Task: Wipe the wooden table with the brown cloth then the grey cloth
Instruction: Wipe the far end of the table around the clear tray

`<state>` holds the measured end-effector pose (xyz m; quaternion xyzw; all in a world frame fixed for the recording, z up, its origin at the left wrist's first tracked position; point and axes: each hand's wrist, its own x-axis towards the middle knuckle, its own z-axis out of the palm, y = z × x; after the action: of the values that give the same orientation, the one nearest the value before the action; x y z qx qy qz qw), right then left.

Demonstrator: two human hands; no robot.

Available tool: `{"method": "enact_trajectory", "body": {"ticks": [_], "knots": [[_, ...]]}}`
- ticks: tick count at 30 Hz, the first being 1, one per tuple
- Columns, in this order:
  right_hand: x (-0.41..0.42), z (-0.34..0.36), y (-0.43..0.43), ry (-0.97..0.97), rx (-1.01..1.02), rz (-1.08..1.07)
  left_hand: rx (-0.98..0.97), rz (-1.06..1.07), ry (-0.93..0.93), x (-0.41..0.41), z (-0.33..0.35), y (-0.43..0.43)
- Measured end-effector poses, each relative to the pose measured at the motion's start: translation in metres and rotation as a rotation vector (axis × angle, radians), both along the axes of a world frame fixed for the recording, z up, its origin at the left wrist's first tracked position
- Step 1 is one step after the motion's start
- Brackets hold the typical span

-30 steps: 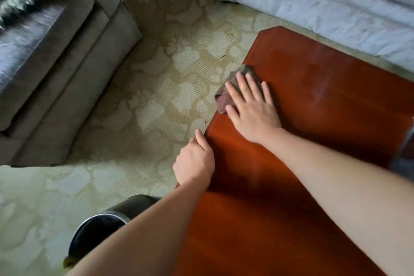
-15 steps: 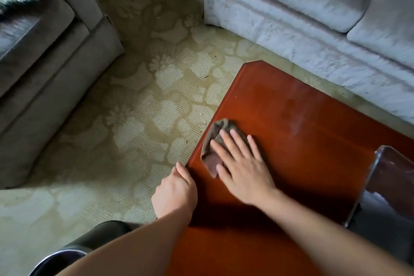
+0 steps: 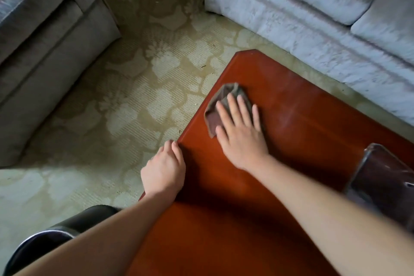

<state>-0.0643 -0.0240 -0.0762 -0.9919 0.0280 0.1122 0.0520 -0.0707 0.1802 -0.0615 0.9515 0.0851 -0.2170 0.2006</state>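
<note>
Two hands: right hand flat on brown cloth, left hand gripping wooden table.

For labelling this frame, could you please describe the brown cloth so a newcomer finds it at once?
Start at the reddish wooden table at lower right. Near its left edge the right hand presses flat on the brown cloth. It is small, crumpled and dull against the glossy wood.
</note>
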Motion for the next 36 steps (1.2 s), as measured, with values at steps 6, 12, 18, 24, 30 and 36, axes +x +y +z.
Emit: {"method": "enact_trajectory", "body": {"ticks": [6,12,18,24,30,36], "knots": [[-0.068,0.001,-0.019,0.038,0.056,0.023,-0.098,0.012,-0.065,0.063,0.001,-0.079],[0.046,-0.010,-0.061,-0.037,0.017,-0.093,0.038,0.006,-0.175,0.063,-0.016,-0.112],[0.140,-0.006,-0.067,-0.058,0.047,-0.129,0.087,0.003,-0.189,0.066,-0.020,-0.114],[0.086,-0.012,-0.123,-0.102,-0.001,-0.444,0.095,0.000,-0.202,0.066,-0.021,-0.113],[0.009,-0.005,-0.178,0.025,-0.006,-0.852,0.080,0.001,-0.198,0.065,-0.019,-0.112],[0.085,-0.008,-0.102,0.003,0.012,-0.676,0.098,-0.018,-0.186,0.066,-0.021,-0.113]]}}
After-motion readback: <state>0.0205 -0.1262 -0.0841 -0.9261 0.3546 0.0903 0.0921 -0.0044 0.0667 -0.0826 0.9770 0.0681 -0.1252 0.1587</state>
